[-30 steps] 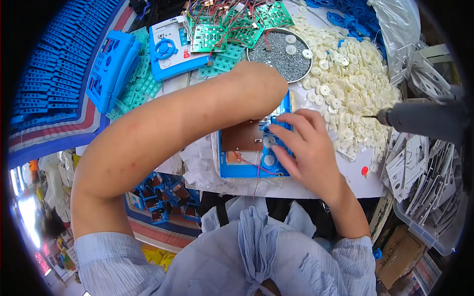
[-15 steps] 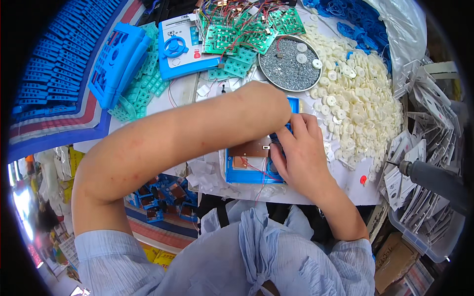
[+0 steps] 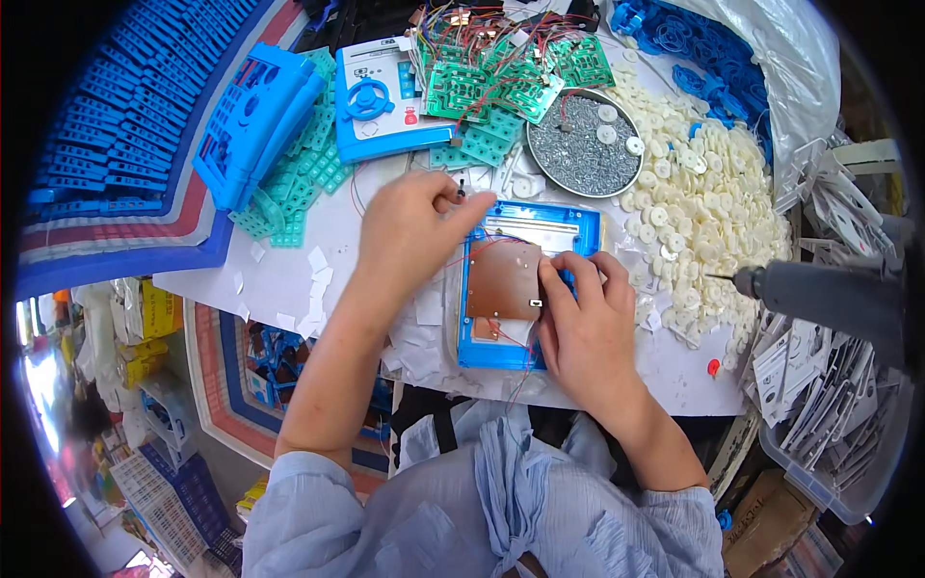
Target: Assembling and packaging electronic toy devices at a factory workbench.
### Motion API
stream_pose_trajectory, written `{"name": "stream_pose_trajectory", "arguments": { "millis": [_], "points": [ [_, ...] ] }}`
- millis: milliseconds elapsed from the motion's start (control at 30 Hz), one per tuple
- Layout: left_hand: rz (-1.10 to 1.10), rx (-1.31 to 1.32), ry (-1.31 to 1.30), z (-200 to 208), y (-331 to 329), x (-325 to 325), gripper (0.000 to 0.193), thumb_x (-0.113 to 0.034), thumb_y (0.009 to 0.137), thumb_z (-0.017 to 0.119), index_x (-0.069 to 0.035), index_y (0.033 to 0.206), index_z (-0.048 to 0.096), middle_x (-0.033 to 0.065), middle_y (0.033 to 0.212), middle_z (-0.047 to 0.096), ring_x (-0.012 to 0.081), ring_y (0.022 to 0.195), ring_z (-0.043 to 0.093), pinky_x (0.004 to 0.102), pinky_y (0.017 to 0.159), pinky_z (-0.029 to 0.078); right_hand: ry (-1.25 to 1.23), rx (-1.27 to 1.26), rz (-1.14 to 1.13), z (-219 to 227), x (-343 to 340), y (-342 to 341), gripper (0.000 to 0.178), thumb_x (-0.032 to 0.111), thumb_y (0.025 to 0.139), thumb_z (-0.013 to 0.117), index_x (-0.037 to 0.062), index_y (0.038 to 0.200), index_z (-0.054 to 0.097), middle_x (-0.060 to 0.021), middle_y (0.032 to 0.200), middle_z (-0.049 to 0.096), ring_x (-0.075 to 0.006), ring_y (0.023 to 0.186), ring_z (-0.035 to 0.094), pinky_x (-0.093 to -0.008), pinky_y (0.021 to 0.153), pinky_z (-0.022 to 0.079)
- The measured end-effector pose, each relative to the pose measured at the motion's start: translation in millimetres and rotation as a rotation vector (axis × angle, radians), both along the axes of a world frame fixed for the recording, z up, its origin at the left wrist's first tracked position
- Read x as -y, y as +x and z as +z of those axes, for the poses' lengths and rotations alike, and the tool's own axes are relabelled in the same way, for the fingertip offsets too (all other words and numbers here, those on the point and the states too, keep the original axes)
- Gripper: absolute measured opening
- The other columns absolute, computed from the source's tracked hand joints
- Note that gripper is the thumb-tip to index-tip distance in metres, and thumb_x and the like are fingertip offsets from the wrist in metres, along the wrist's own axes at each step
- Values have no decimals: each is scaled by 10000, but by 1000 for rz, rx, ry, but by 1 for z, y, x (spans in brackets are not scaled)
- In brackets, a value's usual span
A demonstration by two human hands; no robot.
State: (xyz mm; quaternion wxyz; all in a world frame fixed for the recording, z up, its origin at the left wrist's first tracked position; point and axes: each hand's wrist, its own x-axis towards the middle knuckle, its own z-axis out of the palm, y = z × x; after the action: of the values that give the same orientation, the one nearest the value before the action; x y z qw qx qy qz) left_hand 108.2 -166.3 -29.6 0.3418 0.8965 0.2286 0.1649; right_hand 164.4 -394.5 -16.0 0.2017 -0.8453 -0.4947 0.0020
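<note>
Here, brown board (image 3: 505, 279), left of right hand (image 3: 593, 332)

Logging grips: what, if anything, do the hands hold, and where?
Right hand is at the right edge of the brown board, grip unclear; left hand, cannot tell.

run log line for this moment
left hand: near upper left corner of blue housing | right hand: at right edge of brown board | board: in housing

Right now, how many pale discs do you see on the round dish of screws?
3: an upper disc and a lower disc on the screws, and a third disc at the right rim of the dish. Others could be buried.
</note>
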Motion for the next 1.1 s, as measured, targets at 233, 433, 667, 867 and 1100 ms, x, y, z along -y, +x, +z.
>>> {"name": "stream_pose_trajectory", "arguments": {
  "millis": [233, 433, 667, 867, 1100],
  "points": [
    [-61, 264, 13, 1, 2, 21, 113, -122, 804, 750, -34, 857, 703, 51, 820, 673, 176, 765, 608, 307, 667, 444, 109, -79, 3, 5, 2, 10, 398, 87, 743, 709, 7, 1130, 662, -124, 1178, 591, -373, 1108, 500, -457, 884, 429],
    [-251, 194, 180, 17, 4, 45, 89, -120, 784, 747, -79, 850, 704, 36, 863, 691, 234, 869, 635, 376, 841, 422, 472, -341, 3, 21, -25, 37, 224, 75, 773, 746, 23, 984, 693, -112, 876, 646, -303, 827, 601, -396, 718, 480],
    [-231, 167, 22, 11, 0, 40, 112, -121, 772, 735, -81, 870, 698, 36, 871, 689, 231, 857, 633, 378, 837, 416, 410, -334, 35, 4, -27, 52, 138, 95, 793, 752, 36, 898, 685, -97, 809, 661, -280, 734, 629, -378, 651, 499],
    [-248, 177, 188, 2, 4, 37, 114, -142, 758, 712, -98, 862, 702, 42, 839, 667, 254, 864, 621, 416, 832, 395, 388, -391, 60, 12, -41, 54, 136, 150, 811, 739, 29, 852, 692, -106, 791, 674, -263, 701, 641, -362, 620, 505],
    [-239, 167, 105, 1, 5, 35, 119, -146, 784, 693, -76, 880, 706, 67, 853, 677, 265, 876, 625, 424, 831, 406, 328, -504, 74, 20, -49, 65, 122, 150, 803, 712, 32, 829, 697, -102, 730, 669, -267, 620, 634, -363, 569, 500]
  ]
}}
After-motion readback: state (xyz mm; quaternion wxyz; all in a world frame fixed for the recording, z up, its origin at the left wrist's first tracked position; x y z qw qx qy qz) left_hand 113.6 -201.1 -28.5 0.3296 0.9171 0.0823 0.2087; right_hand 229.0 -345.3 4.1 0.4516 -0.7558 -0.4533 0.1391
